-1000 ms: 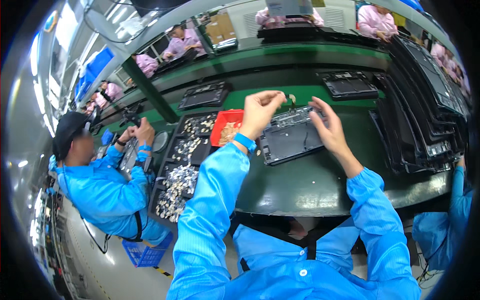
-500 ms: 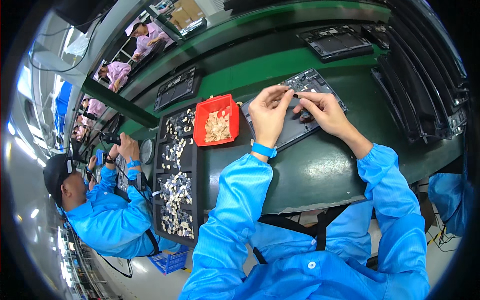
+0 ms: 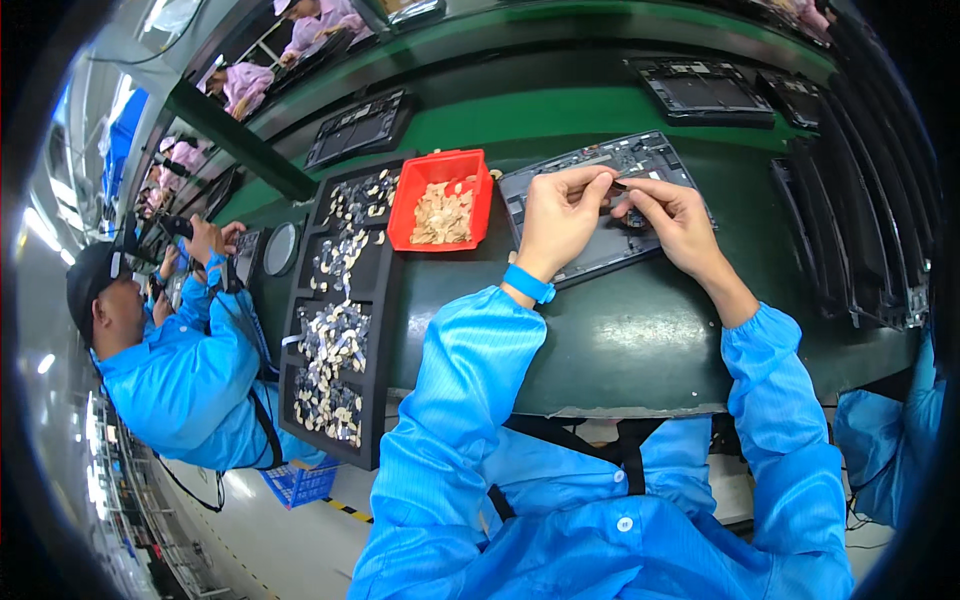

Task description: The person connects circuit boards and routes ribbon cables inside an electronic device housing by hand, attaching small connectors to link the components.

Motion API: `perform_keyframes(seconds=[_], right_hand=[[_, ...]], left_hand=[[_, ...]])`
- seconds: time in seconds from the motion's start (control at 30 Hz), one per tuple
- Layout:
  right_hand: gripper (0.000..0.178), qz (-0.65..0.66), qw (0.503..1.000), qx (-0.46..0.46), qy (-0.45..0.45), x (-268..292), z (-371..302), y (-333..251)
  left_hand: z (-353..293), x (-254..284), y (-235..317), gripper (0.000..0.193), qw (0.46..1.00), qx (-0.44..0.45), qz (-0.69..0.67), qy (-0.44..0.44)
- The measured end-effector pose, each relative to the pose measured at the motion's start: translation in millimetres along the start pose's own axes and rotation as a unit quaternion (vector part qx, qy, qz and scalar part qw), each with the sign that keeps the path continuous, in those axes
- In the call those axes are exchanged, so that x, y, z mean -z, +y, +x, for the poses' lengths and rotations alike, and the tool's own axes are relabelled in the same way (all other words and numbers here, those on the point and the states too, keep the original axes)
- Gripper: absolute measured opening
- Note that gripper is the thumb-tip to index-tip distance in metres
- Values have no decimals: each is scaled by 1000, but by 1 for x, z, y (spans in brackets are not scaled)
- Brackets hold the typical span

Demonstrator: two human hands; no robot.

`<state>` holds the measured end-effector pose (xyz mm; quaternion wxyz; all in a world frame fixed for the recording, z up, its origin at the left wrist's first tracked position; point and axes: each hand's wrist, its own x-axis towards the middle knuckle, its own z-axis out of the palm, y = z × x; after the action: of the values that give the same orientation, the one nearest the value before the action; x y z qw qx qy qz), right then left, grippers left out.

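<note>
An open laptop-like chassis (image 3: 590,262), dark grey with bare inner parts, lies tilted on the green bench under my hands. Above it, my left hand (image 3: 562,222) is closed in a pinch, with a blue band round its wrist. Fingertip to fingertip with it, my right hand (image 3: 678,225) pinches too. A small thin dark part (image 3: 620,186) is between the fingertips of both hands; its kind is too small to tell. Below the right fingers a small dark round-looking piece (image 3: 633,219) shows, partly hidden by them.
Left of the chassis stands a red bin (image 3: 398,215) of beige scraps. Beside it a black compartment tray (image 3: 372,400) holds many small dark-and-cream parts. More chassis (image 3: 705,90) lie along the back. Dark panels (image 3: 850,220) stand at right. A blue-clad co-worker (image 3: 180,380) works at left.
The view has shifted, so bench things sit a little differently in the picture. Both hands stay together over the chassis, still pinching the small dark part.
</note>
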<state>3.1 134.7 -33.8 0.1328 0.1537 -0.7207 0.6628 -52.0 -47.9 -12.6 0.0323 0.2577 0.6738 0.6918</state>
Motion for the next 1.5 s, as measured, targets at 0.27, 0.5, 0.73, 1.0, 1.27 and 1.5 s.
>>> perform_keyframes(seconds=[0.27,0.5,0.73,1.0,1.27,1.5], right_hand=[[29,40,996,-71,32,8,0,-14],[25,6,994,-102,44,8,2,-12],[21,-3,999,-34,-4,-3,-5,-5],[21,-109,993,43,-8,-5,-10,-6],[21,-118,992,10,-37,1,-10,-11],[21,-68,995,-12,-78,-1,-10,-17]], left_hand=[[6,96,59,22,871,-149,394,253],[5,78,46,21,749,-211,564,275],[-4,13,25,25,829,-349,437,-18],[-5,8,13,14,880,-324,344,-50],[-8,8,14,15,897,-312,308,-61],[-5,14,7,17,905,-309,284,-69]])
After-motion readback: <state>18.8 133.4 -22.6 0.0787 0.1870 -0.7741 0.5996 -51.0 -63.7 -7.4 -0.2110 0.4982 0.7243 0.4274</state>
